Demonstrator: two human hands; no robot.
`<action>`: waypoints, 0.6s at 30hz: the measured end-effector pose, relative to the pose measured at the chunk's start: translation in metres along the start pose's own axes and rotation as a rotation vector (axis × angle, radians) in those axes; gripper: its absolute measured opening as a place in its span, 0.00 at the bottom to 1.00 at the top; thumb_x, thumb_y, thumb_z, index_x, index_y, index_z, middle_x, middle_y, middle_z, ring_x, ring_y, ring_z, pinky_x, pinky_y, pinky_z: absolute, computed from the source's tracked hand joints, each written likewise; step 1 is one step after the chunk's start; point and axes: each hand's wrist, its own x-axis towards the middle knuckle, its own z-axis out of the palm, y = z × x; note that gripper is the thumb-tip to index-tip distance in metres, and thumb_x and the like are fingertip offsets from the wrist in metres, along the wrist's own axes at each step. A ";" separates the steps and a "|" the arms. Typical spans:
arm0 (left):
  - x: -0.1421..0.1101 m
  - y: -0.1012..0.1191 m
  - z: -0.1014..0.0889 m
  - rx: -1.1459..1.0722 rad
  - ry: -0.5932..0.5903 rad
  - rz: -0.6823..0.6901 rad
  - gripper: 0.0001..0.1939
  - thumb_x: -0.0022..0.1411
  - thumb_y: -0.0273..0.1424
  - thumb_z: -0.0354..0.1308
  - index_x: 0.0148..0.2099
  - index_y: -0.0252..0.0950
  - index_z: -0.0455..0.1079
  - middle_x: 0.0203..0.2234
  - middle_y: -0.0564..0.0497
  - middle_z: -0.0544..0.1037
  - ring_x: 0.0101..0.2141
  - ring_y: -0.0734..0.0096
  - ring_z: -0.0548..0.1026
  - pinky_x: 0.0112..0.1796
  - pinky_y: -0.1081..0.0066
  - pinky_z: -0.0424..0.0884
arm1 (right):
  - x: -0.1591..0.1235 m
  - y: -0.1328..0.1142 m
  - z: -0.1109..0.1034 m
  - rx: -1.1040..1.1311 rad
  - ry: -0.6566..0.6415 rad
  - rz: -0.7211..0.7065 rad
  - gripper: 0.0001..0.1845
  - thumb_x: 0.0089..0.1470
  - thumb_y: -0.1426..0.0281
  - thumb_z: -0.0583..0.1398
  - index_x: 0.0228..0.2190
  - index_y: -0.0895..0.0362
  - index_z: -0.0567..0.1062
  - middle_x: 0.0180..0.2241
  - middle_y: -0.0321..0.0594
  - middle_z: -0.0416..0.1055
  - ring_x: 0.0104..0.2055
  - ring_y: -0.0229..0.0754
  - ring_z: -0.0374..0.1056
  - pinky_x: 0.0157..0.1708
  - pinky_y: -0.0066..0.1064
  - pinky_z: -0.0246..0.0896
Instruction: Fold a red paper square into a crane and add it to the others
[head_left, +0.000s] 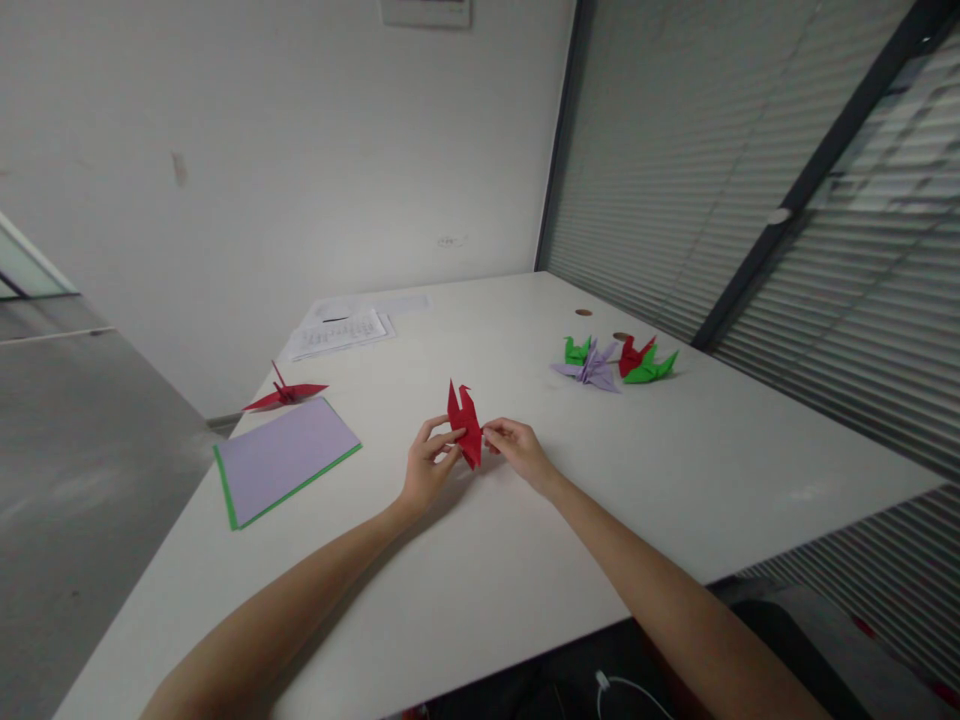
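A red origami crane (468, 428) is held up just over the middle of the table, its head and one tip pointing upward. My left hand (432, 462) pinches its left side between thumb and fingers. From the other side, my right hand (517, 446) is closed with thumb and fingertips at the crane's right edge, where a small part of the paper disappears between them. Both forearms reach in from the near edge.
Purple and green paper sheets (289, 460) lie stacked at left, with another red crane (286, 394) behind them. Several folded cranes, among them a purple one (590, 368), sit at right. Printed papers (337, 335) lie at the far left of the white table (465, 600).
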 end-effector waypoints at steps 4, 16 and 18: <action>0.000 0.001 0.000 0.032 -0.004 0.033 0.11 0.59 0.35 0.60 0.43 0.39 0.77 0.50 0.43 0.68 0.40 0.67 0.76 0.36 0.69 0.77 | 0.001 0.002 0.001 0.010 0.015 0.004 0.19 0.43 0.54 0.64 0.27 0.57 0.75 0.23 0.35 0.71 0.25 0.35 0.65 0.28 0.29 0.61; -0.002 0.007 0.004 0.002 -0.089 0.064 0.12 0.61 0.34 0.57 0.46 0.39 0.75 0.53 0.43 0.66 0.44 0.64 0.75 0.39 0.65 0.78 | 0.001 0.004 -0.001 0.004 -0.030 -0.016 0.18 0.45 0.55 0.64 0.30 0.57 0.77 0.28 0.40 0.76 0.29 0.39 0.69 0.32 0.33 0.65; -0.002 0.011 0.004 0.045 -0.091 0.093 0.12 0.62 0.34 0.56 0.46 0.40 0.75 0.52 0.42 0.68 0.47 0.62 0.73 0.42 0.62 0.77 | 0.000 0.002 -0.001 -0.005 -0.016 -0.040 0.17 0.45 0.56 0.64 0.29 0.57 0.77 0.27 0.39 0.76 0.29 0.40 0.69 0.33 0.33 0.65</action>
